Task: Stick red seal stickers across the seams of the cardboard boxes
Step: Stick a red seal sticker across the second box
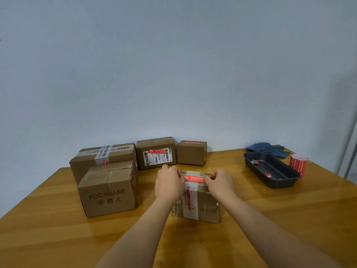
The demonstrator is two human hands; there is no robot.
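A small taped cardboard box (pixel 199 207) stands in front of me on the wooden table. A red seal sticker (pixel 194 178) lies across its top far edge. My left hand (pixel 169 182) pinches the sticker's left end and my right hand (pixel 220 183) pinches its right end, both resting on the box top. A roll of red seal stickers (pixel 297 164) stands at the right. Other boxes sit behind and to the left: a FOCALLURE box (pixel 108 192), a large taped box (pixel 104 154), a labelled box (pixel 156 153) and a small box (pixel 191 152).
A dark rectangular tray (pixel 270 169) at the right holds a few scraps of sticker backing. A blue cloth (pixel 267 148) lies behind it near the wall. The table (pixel 289 219) edge runs along the right side.
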